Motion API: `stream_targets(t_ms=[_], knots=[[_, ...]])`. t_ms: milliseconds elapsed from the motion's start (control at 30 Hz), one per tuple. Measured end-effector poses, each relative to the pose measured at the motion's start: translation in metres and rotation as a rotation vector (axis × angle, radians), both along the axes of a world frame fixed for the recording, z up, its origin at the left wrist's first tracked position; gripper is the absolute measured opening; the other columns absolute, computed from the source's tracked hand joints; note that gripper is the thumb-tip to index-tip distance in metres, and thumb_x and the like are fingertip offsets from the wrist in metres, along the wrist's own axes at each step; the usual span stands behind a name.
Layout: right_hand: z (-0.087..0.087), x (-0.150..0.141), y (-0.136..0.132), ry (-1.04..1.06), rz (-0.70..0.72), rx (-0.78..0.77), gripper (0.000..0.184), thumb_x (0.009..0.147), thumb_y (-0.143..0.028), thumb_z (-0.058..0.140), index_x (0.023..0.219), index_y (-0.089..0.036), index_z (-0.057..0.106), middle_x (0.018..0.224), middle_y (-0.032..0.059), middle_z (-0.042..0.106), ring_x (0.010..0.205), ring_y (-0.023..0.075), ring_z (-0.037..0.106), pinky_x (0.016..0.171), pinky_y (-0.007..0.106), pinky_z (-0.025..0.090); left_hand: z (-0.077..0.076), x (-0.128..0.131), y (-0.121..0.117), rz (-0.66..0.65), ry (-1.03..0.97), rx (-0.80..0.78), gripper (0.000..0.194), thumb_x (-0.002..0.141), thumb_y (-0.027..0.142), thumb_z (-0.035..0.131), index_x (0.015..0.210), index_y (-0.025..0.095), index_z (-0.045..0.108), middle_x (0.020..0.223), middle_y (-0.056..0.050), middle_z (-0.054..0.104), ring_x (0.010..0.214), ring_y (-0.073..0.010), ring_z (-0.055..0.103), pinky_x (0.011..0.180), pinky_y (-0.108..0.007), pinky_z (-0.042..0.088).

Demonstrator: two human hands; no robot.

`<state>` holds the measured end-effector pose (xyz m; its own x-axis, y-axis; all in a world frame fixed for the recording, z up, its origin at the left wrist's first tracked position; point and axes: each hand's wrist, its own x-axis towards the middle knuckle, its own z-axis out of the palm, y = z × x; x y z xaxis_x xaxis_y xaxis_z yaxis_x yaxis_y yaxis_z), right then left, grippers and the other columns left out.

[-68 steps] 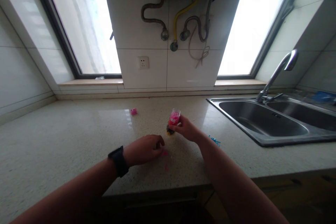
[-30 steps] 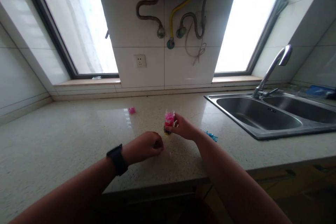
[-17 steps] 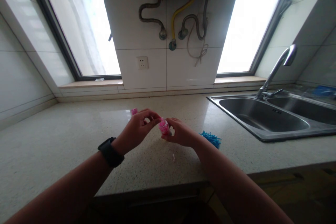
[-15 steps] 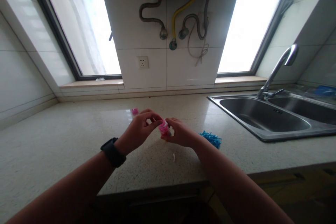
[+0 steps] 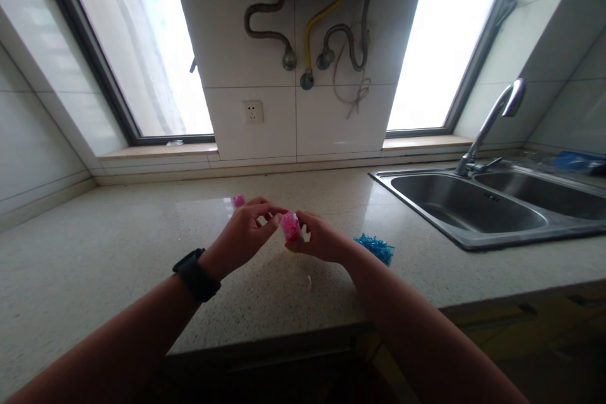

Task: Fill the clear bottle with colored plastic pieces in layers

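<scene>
Between my hands, just above the counter, is a small pink packet-like thing (image 5: 290, 226), clear and shiny on the outside; its exact kind is too blurred to tell. My right hand (image 5: 319, 237) grips it from the right, thumb below and fingers behind. At its upper left edge, the thumb and fingertips of my left hand (image 5: 249, 227) are pinched together against it. Behind the left hand lies a second small pink thing (image 5: 238, 200), partly covered. Beside my right forearm is a pile of shiny blue twist ties (image 5: 375, 247).
A pale speckled counter (image 5: 142, 233) runs under everything, with a tiny whitish scrap (image 5: 309, 282) near its front. To the right sits a steel double sink (image 5: 449, 202) with a tap (image 5: 490, 126). Pipes (image 5: 307, 31) and a socket (image 5: 253, 112) are on the wall.
The pink packet has turned in my right hand, showing more of its top and front. My left fingertips have shifted slightly at its edge. The whole view has moved a little.
</scene>
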<state>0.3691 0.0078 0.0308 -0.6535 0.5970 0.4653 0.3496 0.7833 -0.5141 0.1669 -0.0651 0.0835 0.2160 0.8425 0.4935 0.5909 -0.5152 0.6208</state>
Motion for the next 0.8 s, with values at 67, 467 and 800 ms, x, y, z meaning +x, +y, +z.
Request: stream_targets(t_ms=[67,467,800], knots=[[-0.001,-0.001,0.001,0.038,0.003,-0.067,0.035,0.076,-0.041,0.074,0.1,-0.02,0.059,0.089,0.0028,0.063,0.076,0.0152,0.052,0.069,0.028,0.041,-0.001,0.0,0.0,0.008,-0.026,0.009,0.029,0.092,0.032,0.053,0.115,0.022,0.067,0.103,-0.007,0.062,0.087,-0.0167,0.059,0.065,-0.027,0.051],[-0.004,-0.006,0.002,0.119,0.054,-0.255,0.044,0.072,-0.039,0.08,0.106,-0.019,0.06,0.089,0.0018,0.066,0.072,0.0138,0.056,0.063,0.026,0.044,-0.031,-0.002,0.019,-0.142,-0.158,-0.253,0.042,0.086,0.043,0.065,0.118,0.018,0.063,0.115,-0.012,0.067,0.105,-0.0243,0.063,0.08,-0.036,0.055],[0.0,0.01,0.007,0.121,-0.025,-0.35,0.044,0.075,-0.047,0.076,0.101,-0.019,0.054,0.09,0.0038,0.064,0.071,0.0133,0.056,0.061,0.026,0.044,-0.039,-0.007,0.024,-0.077,-0.242,-0.273,0.046,0.081,0.045,0.071,0.114,0.015,0.064,0.108,-0.013,0.07,0.099,-0.0253,0.066,0.082,-0.04,0.054]])
